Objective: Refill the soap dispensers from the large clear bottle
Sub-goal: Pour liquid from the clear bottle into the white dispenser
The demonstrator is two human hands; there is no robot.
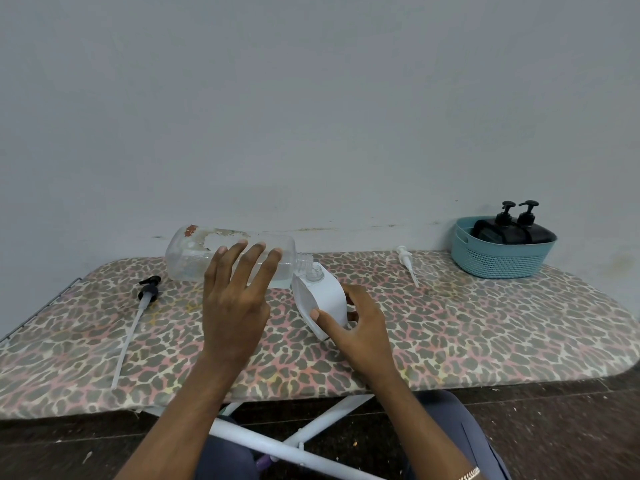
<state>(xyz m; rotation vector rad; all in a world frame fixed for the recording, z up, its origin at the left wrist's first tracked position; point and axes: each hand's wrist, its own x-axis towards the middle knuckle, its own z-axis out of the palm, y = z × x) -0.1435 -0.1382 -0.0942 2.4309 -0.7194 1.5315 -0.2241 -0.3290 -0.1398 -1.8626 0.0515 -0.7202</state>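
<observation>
Left hand [235, 299] grips tipped clear bottle [194, 254], neck over white dispenser [322, 299]; right hand [360, 327], fingers curled, steadies dispenser.

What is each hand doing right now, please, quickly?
Left hand: holding the large clear bottle, tipped on its side.
Right hand: fingers gripping the white dispenser.

1. The left hand [235, 303] covers the near middle of the large clear bottle [194, 254], hiding its grip there.
2. The right hand [360, 323] hides the near right base of the white dispenser [322, 299].
3. The basket [498, 258] wall conceals the lower bodies of two black dispensers [512, 230].
4. The bottle's torn label is too worn to read.
5. Both forearms are cut off at the near edge.
</observation>
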